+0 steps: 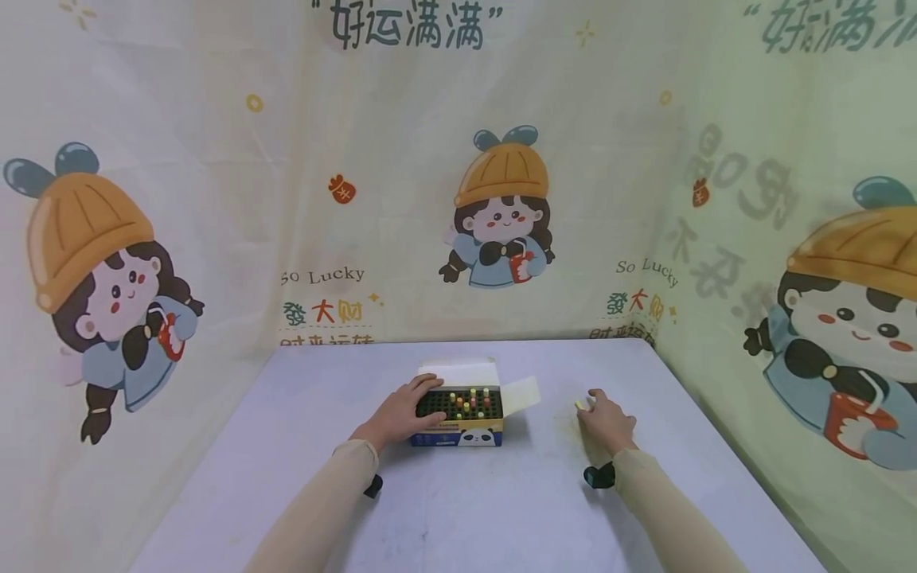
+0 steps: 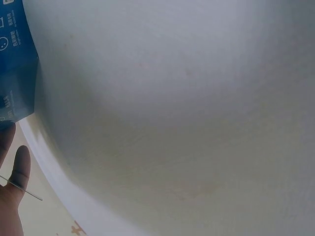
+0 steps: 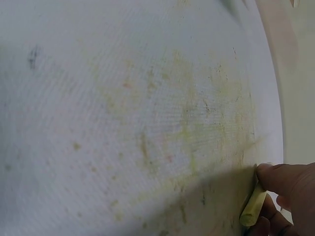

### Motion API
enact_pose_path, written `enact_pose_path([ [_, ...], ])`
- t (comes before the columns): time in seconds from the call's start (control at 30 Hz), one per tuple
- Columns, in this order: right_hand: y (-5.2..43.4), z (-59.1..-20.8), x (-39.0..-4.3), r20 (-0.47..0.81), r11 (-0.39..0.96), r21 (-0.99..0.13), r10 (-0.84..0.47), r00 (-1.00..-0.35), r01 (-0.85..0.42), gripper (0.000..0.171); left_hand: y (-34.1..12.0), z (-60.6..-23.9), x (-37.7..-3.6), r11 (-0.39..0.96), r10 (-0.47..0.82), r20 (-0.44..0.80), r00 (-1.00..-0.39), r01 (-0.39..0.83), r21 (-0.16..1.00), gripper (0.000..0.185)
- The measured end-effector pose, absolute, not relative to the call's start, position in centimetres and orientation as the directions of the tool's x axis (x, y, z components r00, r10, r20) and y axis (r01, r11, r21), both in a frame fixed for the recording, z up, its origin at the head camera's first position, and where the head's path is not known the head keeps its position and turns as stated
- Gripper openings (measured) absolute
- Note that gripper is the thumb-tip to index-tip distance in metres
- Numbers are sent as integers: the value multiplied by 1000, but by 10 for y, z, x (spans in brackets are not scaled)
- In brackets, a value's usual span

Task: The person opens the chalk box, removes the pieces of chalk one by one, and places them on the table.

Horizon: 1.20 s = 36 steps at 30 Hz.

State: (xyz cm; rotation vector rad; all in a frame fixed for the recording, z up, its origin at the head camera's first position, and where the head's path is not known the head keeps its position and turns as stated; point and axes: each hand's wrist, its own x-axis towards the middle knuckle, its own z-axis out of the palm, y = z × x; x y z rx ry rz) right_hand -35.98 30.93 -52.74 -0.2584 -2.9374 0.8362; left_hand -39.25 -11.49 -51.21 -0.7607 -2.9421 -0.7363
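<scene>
A chalk box [image 1: 457, 434], blue and yellow with a panda on its front, stands on the table with its lid folded back. Its black holder has rows of holes, with several yellow, white and red chalk sticks standing in some of them. My left hand [image 1: 398, 414] holds the box at its left end, thumb over the front of the holder and fingers at the back corner. In the left wrist view only the blue side of the box [image 2: 17, 64] shows. Right of the box, my right hand [image 1: 608, 422] pinches a yellow chalk stick [image 3: 253, 206] between thumb and fingers, low over the table.
The white table [image 1: 473, 509] bears yellowish chalk smudges [image 3: 184, 132] near the right hand. A white side flap [image 1: 520, 395] sticks out from the box toward the right. A printed cloth [image 1: 401, 239] hangs behind the table and along both sides.
</scene>
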Motion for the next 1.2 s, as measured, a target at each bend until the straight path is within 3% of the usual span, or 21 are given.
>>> enact_pose_path([
  [0.6, 303, -512, -362, 40, 826, -533, 239, -970, 181, 56, -114, -514, -394, 772, 447, 136, -884, 458, 440, 80],
  [0.93, 263, -474, -378, 260, 794, -606, 266, -928, 58, 43, -115, -516, -395, 786, 432, 137, -891, 446, 427, 79],
  [1.2, 221, -447, -377, 425, 817, -568, 189, -885, -98, 30, -115, -519, -398, 780, 439, 144, -887, 456, 429, 81],
])
